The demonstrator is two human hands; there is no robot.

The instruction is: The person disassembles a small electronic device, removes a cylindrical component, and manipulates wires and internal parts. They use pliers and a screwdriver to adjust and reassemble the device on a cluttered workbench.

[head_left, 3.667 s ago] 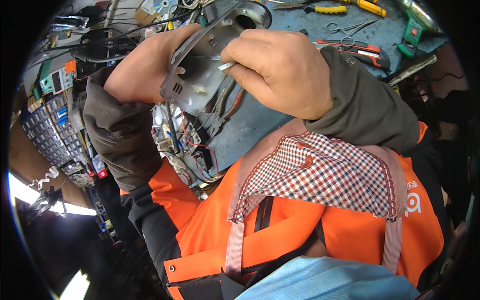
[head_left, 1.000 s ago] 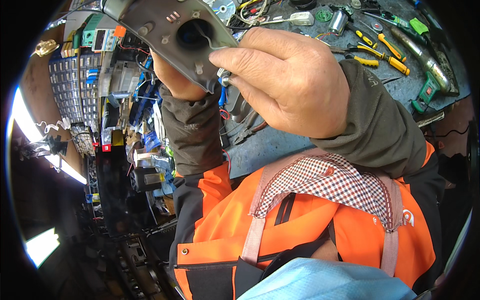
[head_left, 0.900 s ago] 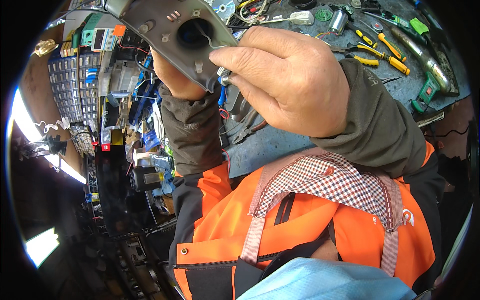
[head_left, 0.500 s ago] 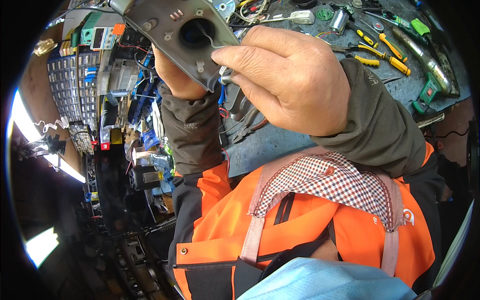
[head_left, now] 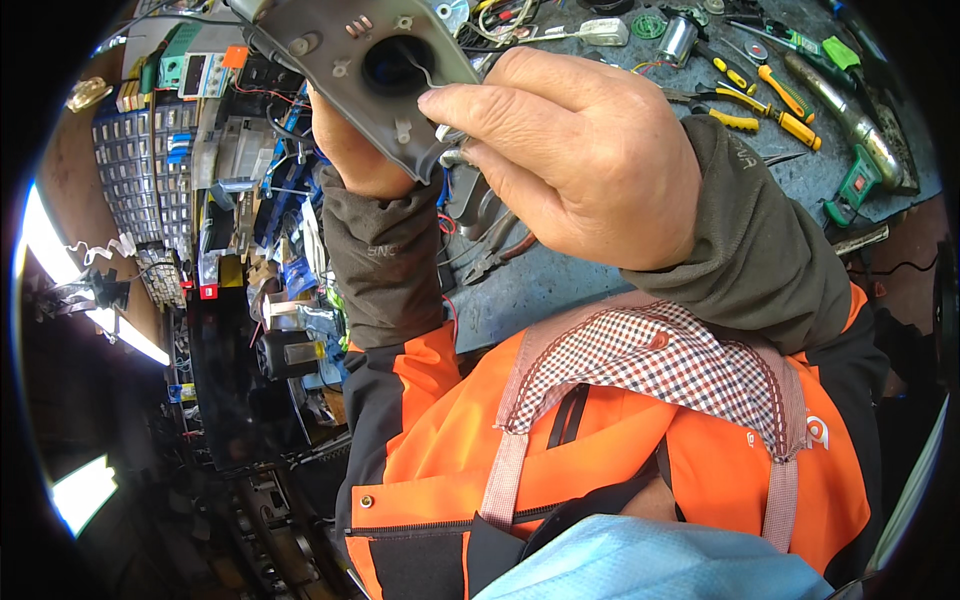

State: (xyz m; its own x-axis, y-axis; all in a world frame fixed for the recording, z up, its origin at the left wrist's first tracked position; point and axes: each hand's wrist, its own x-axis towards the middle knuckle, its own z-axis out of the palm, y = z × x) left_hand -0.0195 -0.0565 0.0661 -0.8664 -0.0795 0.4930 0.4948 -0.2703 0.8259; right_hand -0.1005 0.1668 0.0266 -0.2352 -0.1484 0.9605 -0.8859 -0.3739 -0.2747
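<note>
Seemingly working wire (head_left: 428, 72) at shell (head_left: 375, 115) hole (head_left: 388, 68) | right hand (head_left: 590, 155): pinching it | left hand (head_left: 355, 155): fingers hidden, can't tell grip | next: needs steadiness

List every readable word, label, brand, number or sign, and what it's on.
Locations only; printed wording isn't copied out here.
Left sleeve: pale lettering near the cuff, soft.
Right sleeve: pale lettering near the cuff, skewed by folds.
Orange jacket: white lettering on the chest, partly covered by a strap.
Pale instrument: panel too small to read.
Drawer rack: any labels too small to read.
Grey shell: no text made out.
</note>
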